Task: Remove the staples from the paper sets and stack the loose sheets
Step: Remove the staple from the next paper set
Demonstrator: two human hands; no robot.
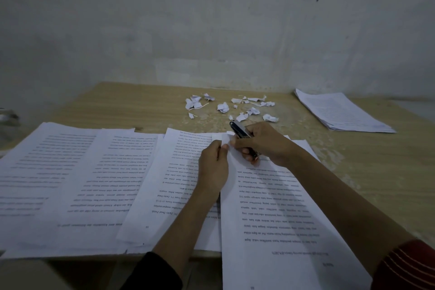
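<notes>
A printed paper set (277, 214) lies in front of me, its near end hanging over the table's front edge. My left hand (213, 167) pinches its folded top corner (221, 139) between thumb and fingers. My right hand (263, 143) grips a black and silver stapler (240, 130) and also touches that corner with its fingertips. Loose printed sheets (77, 186) lie spread over the left of the table, and one more sheet (169, 186) lies under my left forearm.
Several torn, crumpled paper scraps (230, 107) are scattered on the wooden table (141, 108) beyond my hands. A neat stack of sheets (341, 112) sits at the far right corner. A grey wall stands close behind the table.
</notes>
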